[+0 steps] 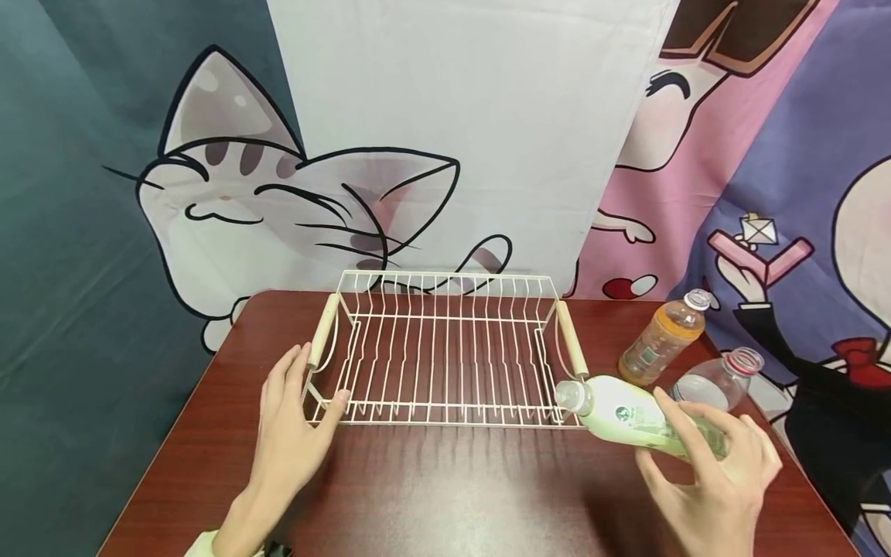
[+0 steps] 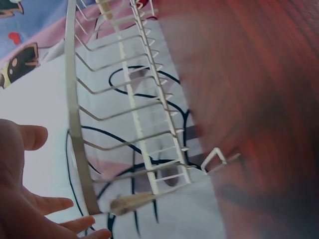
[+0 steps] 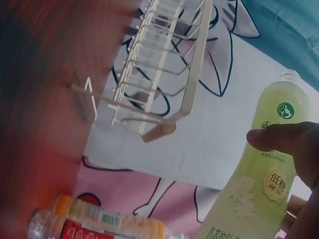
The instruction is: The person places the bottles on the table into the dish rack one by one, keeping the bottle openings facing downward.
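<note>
A white wire dish rack [image 1: 445, 406] with pale wooden handles stands on the table. My left hand [image 1: 288, 429] is at its near left corner, fingers straight beside the left handle [image 1: 323, 331]; in the left wrist view those fingers [image 2: 60, 204] reach toward the rack's end. My right hand [image 1: 724, 464] grips a light green drink bottle [image 1: 626, 414] tilted on its side, its clear cap end toward the rack's near right corner. In the right wrist view the thumb [image 3: 279, 137] lies across the green bottle's label [image 3: 244, 194].
Right of the rack stand an orange-labelled bottle [image 1: 661, 340] and a clear bottle with a red-ringed neck [image 1: 717, 381]. The reddish-brown table [image 1: 445, 495] meets a cartoon-printed cloth [image 1: 473, 139] behind the rack.
</note>
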The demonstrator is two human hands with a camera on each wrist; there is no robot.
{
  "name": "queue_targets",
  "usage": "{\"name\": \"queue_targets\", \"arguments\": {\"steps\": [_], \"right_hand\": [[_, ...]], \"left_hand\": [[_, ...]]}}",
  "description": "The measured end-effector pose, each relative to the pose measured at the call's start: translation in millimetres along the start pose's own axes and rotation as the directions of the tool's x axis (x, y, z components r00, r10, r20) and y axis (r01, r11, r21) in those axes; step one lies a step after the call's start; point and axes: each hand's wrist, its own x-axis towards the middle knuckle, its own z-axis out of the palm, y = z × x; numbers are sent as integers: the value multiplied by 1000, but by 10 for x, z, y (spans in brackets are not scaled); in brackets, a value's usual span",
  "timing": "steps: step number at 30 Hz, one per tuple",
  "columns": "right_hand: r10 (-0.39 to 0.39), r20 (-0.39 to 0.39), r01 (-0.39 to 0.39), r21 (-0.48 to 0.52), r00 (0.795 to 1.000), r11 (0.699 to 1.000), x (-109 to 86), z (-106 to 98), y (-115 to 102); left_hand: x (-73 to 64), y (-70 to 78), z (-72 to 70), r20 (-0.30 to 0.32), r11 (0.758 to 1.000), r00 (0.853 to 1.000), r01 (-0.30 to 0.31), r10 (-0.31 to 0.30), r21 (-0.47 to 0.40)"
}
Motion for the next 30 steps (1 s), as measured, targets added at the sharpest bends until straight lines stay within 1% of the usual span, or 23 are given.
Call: {"name": "queue_targets", "arguments": {"steps": [4,6,8,12,15,18,24,27,30], "right_hand": [[-13,78,13,10,997,1000,-2,22,-42],[-20,102,18,17,995,1000,0,46,-68],[-33,117,30,24,993,999,-1,78,-91],[-89,129,84,49,988,995,4,150,-137],[-136,127,126,80,982,989,22,206,-190],[-176,127,163,105,976,981,41,263,-239],[-230,129,213,133,965,968,64,365,-297],[-239,155,218,142,959,966,55,408,-316],[-245,194,217,154,950,964,34,447,-338]], "left_hand": [[-24,124,23,-15,995,995,-101,101,-10],[-31,187,42,-14,987,987,-161,161,-26],[-41,263,58,4,978,979,-203,204,-42],[-69,417,103,55,956,956,-282,287,-84],[-89,520,145,97,936,933,-336,346,-105],[-98,604,193,133,920,912,-375,389,-117],[-109,728,290,187,899,881,-412,434,-145],[-96,791,347,203,886,864,-434,461,-163],[-75,862,409,212,868,844,-462,494,-181]]}}
